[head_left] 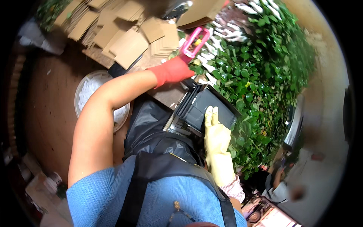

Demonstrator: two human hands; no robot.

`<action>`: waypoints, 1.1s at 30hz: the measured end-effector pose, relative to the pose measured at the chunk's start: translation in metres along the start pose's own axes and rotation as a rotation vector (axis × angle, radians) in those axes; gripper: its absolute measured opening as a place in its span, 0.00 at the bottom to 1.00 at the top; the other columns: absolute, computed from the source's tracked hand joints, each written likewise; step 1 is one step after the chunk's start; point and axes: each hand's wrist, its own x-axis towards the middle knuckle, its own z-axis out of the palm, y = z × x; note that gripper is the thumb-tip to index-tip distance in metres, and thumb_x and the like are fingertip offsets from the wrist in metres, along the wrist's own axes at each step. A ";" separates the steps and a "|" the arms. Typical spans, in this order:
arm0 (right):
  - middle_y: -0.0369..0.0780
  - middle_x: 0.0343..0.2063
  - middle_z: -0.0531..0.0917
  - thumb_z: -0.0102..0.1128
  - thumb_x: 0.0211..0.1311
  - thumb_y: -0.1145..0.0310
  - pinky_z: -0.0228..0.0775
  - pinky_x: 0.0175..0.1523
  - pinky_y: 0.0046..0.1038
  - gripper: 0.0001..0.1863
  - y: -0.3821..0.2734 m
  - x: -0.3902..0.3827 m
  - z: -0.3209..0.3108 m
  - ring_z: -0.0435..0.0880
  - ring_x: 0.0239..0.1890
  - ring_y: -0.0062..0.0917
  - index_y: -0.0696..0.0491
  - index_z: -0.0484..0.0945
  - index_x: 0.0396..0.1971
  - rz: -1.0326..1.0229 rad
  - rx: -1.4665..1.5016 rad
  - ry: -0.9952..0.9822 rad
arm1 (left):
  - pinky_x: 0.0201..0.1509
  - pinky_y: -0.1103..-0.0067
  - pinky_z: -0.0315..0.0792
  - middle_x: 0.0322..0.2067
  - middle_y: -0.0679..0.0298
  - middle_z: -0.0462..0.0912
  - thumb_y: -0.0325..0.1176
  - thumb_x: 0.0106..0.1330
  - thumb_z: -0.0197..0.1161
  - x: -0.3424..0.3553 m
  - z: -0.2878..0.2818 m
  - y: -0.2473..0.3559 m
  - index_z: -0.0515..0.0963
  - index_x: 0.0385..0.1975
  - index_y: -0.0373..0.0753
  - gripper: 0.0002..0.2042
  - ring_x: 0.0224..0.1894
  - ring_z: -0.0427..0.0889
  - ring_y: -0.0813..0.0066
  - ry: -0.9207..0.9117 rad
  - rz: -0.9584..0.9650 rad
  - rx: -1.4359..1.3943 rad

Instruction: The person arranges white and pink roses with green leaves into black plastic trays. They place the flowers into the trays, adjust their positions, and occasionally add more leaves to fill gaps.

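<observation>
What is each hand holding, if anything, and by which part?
Cannot be told: the left hand is at the near end of the pink frame; the right hand has two fingers over the black box.

A brown counter (165, 96) stands in bright light, its surface mostly covered. To the left of the counter spreads a reddish-brown floor (45, 102), dotted with small pale specks and darker close to the counter's far left edge. Well to the counter's right is a smooth, pale grey surface (327, 147), blurred; whether wall or floor is unclear.
</observation>
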 end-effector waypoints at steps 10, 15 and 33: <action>0.50 0.70 0.73 0.58 0.69 0.71 0.84 0.49 0.41 0.32 0.032 -0.032 0.009 0.89 0.45 0.41 0.55 0.65 0.72 -0.093 0.659 0.438 | 0.71 0.53 0.66 0.43 0.51 0.84 0.23 0.52 0.69 -0.093 -0.004 0.059 0.79 0.56 0.41 0.27 0.56 0.79 0.47 0.117 -0.511 0.111; 0.56 0.70 0.69 0.72 0.63 0.51 0.69 0.72 0.41 0.49 0.011 -0.045 -0.019 0.76 0.66 0.51 0.59 0.57 0.76 -0.283 1.245 0.511 | 0.63 0.63 0.72 0.53 0.56 0.77 0.45 0.63 0.77 -0.118 -0.029 0.137 0.66 0.67 0.35 0.38 0.56 0.77 0.62 0.491 -0.576 -0.832; 0.42 0.51 0.86 0.62 0.70 0.82 0.80 0.55 0.26 0.25 0.057 -0.084 0.150 0.88 0.51 0.27 0.56 0.66 0.64 0.622 2.184 0.878 | 0.82 0.60 0.50 0.78 0.40 0.52 0.69 0.63 0.63 0.067 -0.017 0.165 0.50 0.78 0.29 0.57 0.80 0.54 0.43 -0.289 0.495 -0.097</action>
